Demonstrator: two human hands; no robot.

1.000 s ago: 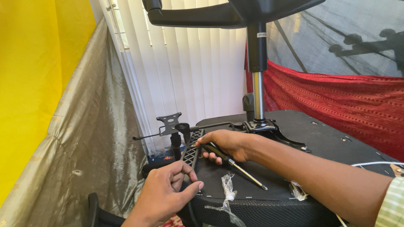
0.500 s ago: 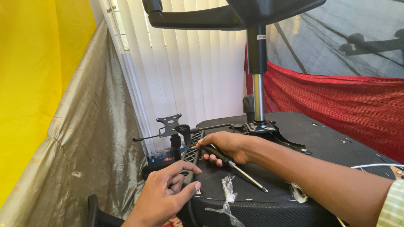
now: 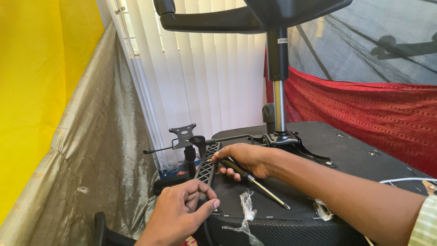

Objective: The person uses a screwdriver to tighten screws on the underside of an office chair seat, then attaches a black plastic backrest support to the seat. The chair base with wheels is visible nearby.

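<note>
Screwdriver (image 3: 255, 181) gripped in my right hand (image 3: 246, 159) | left hand (image 3: 182, 214) fingertips pinched together, contents unclear | armrest bracket (image 3: 183, 135) unmounted on chair underside (image 3: 355, 159)

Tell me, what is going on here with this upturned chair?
A person is working on the black underside of an upturned office chair seat, whose metal gas column sticks up from the middle. The right hand rests at the seat's edge, gripping a black-handled screwdriver whose tip points back across the panel. The left hand is beside the black mesh edge, fingers pinched together; whether it holds something small cannot be told.
</note>
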